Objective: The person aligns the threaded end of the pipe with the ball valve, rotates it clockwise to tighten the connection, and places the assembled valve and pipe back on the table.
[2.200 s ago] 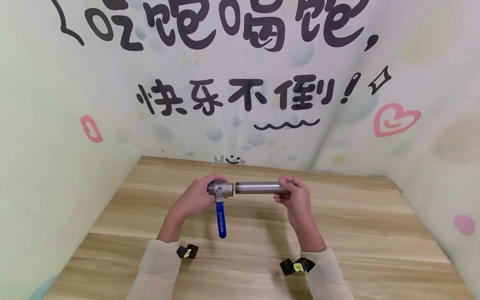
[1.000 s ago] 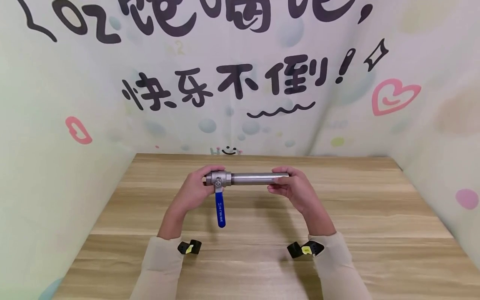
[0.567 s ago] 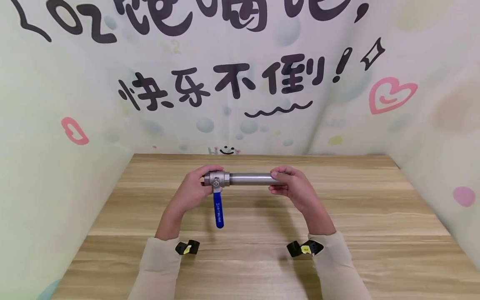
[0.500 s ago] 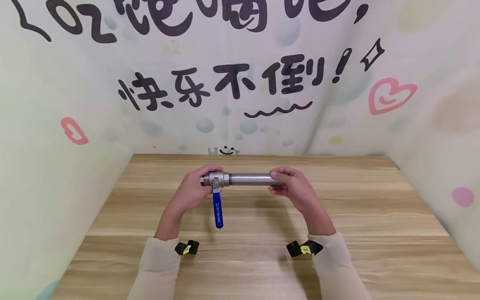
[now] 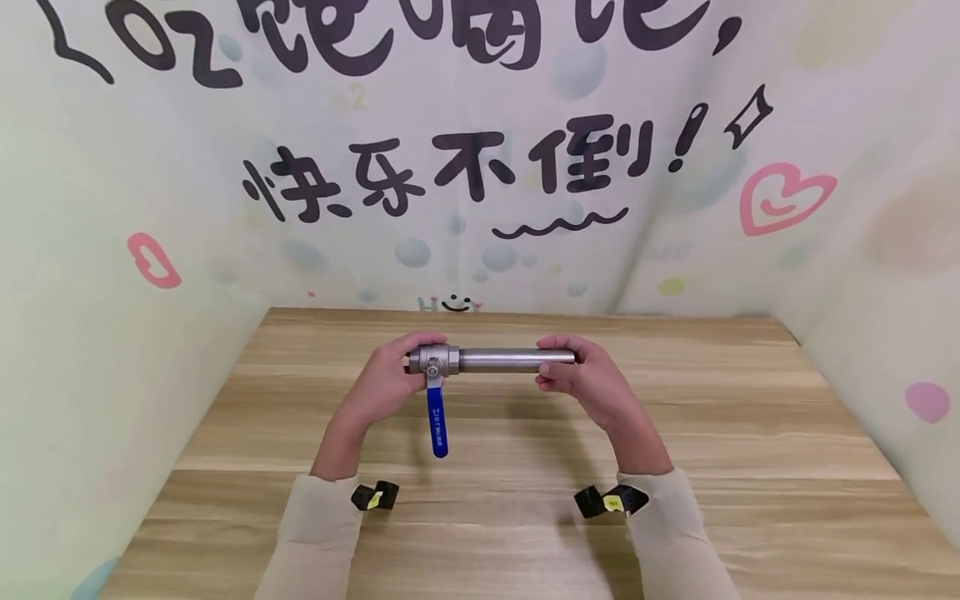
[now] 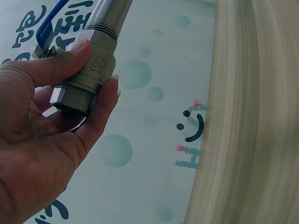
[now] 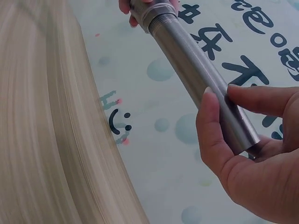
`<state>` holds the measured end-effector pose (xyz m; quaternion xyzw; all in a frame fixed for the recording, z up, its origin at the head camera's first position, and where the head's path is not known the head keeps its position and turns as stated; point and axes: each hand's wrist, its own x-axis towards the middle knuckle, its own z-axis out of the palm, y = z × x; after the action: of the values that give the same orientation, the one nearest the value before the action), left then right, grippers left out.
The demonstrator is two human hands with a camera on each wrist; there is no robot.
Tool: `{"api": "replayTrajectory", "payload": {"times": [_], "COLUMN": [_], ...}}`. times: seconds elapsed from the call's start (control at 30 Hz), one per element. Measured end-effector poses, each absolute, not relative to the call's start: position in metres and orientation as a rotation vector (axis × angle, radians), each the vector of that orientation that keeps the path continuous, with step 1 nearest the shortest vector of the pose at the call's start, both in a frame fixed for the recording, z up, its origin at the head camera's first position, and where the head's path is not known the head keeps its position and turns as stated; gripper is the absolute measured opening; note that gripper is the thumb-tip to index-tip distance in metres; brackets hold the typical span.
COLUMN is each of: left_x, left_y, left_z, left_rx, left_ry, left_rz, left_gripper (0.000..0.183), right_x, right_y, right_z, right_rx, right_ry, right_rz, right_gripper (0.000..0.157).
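Note:
My left hand (image 5: 381, 379) holds a steel ball valve (image 5: 429, 359) above the table, thumb on one side of its body and fingers on the other. The valve's blue lever handle (image 5: 437, 421) hangs toward me. A steel pipe (image 5: 498, 360) lies level, its threaded end in the valve's right-hand opening. Several pipe threads (image 6: 102, 27) show outside the valve in the left wrist view. My right hand (image 5: 596, 385) pinches the pipe's free end between thumb and fingers; in the right wrist view that plain end (image 7: 246, 140) sticks out between them.
Below the hands spreads a wood-grain table (image 5: 480, 533). A printed cloth wall (image 5: 360, 267) with black lettering rises behind its back edge, and pale side walls stand left and right. Each sleeve carries a small black wrist camera (image 5: 375, 497).
Two seconds ago a gap separated pipe and valve; now the pipe's end sits in the valve. Since half a second ago my right thumb has moved down around the pipe, baring its free end.

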<state>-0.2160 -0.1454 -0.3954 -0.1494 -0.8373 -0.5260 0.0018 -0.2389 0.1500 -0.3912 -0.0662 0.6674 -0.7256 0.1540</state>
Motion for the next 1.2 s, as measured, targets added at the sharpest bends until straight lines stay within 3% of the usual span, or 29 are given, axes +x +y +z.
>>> {"api": "replayTrajectory", "payload": {"times": [0.37, 1.2], "left_x": [-0.2147, -0.2139], "left_y": [-0.143, -0.1426], "left_z": [-0.3938, -0.3932], "left_rx": [-0.474, -0.463], "left_ry": [-2.626, -2.629], "left_rz": [-1.645, -1.639], "left_gripper": [0.053, 0.053], "right_x": [-0.2377, -0.2397], "right_y": [0.1507, 0.1503], "right_z": [-0.3925, -0.3919], "right_rx": [-0.138, -0.105], "right_ry": [1.931, 1.843], "right_rz": [-2.094, -2.149], "right_gripper": [0.039, 0.037]}}
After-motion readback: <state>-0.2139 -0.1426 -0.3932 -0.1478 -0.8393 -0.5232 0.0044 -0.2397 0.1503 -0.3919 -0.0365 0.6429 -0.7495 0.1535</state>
